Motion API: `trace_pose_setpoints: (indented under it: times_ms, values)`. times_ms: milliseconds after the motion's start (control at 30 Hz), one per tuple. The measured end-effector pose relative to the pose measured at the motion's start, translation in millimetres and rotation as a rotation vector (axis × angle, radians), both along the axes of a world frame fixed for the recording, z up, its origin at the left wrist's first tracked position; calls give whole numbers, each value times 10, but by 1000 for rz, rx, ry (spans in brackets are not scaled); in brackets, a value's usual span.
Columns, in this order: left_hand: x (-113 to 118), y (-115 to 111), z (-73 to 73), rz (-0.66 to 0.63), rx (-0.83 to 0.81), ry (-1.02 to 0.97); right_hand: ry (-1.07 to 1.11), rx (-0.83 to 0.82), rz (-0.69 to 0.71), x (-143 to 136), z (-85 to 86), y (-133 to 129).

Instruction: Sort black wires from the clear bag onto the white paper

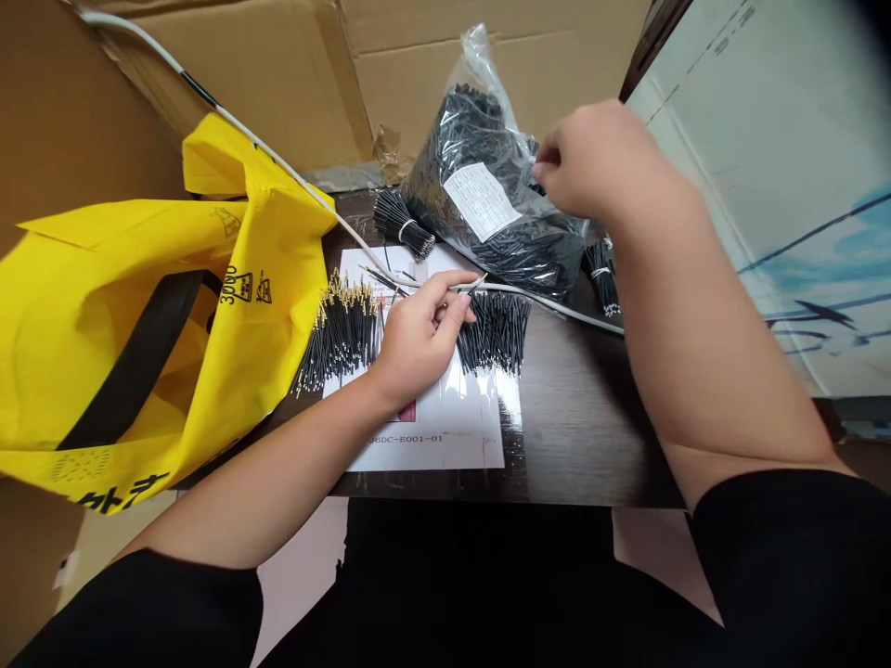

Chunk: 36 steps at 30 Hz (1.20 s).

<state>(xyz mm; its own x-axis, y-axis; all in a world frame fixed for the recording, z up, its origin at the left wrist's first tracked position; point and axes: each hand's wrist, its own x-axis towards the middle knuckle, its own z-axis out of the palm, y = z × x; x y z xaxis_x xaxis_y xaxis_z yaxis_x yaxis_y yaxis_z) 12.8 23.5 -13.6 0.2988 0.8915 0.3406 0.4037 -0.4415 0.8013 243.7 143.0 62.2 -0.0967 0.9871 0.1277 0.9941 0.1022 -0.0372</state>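
My left hand (426,332) is over the printed sheet (463,445), its thumb and forefinger pinching a thin wire with a gold-coloured tip (480,282). To its left lies a pile of short black wires with gold-coloured ends (348,325). Just right of the fingers is a row of short black wires (496,329) with bare silvery ends. My right hand (591,162) is raised at the right side of a clear plastic bag (480,130) packed with black wires. Its fingers are closed together; whatever they hold is hidden.
A white cable (368,255) crosses the dark table (591,417). Tied black wire bundles stand left (404,224) and right (600,276) of the bag. A yellow bag (271,269) fills the left side. Cardboard (432,56) stands behind, a white panel (772,167) at right.
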Motion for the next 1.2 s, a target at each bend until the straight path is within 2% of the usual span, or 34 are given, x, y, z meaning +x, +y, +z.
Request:
trace_pose_setpoints:
  times_ms: [100, 200, 433, 600, 800, 933, 1000, 1100, 1200]
  values:
    - [-3, 6, -4, 6, 16, 29, -15, -64, 0, -46, -167, 74]
    - [-12, 17, -13, 9, 38, 44, -27, -39, -40, -110, -255, 87]
    - [-20, 21, -8, 28, 95, 44, -33, -10, -96, -165, -278, 70]
    - [-16, 17, -2, 50, 78, 73, -48, 2, -110, -179, -283, 70]
    - [-10, -11, 3, 50, 69, 69, -32, 94, -85, -149, -220, 2]
    - [-4, -27, 32, 33, 98, 73, 74, 254, -156, -115, 6, -68]
    - [-1, -25, 39, 27, 113, 75, 133, 328, -94, -105, 171, -148]
    - [-1, -16, 36, 31, 133, 66, 176, 428, 152, -132, 357, -344]
    - [-8, -6, 34, 53, 147, 58, 284, 490, 370, -223, 327, -611]
